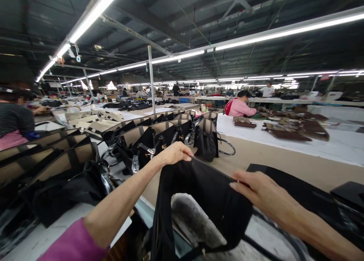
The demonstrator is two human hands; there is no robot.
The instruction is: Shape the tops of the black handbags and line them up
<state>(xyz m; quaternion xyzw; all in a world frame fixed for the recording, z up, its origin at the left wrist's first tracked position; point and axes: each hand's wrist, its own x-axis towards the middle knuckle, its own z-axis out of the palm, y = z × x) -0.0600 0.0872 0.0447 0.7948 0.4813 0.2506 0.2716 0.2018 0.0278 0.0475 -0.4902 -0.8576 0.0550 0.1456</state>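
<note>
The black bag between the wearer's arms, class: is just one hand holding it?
No, the left hand and the right hand both grip the upper edge of the black bag.

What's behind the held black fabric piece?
Beyond the black fabric piece: a flat beige tabletop and an upright black-and-tan bag with a looped handle. The piece hides whatever sits directly behind it.

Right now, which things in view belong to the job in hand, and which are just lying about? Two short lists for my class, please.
In the job:
- black bag, upper edge held by left hand and right hand
- probably the standing black-and-tan bags

Seemingly lying about:
- brown pieces on the white surface
- cream pieces, back left
- flat black piece beyond the right hand
</note>
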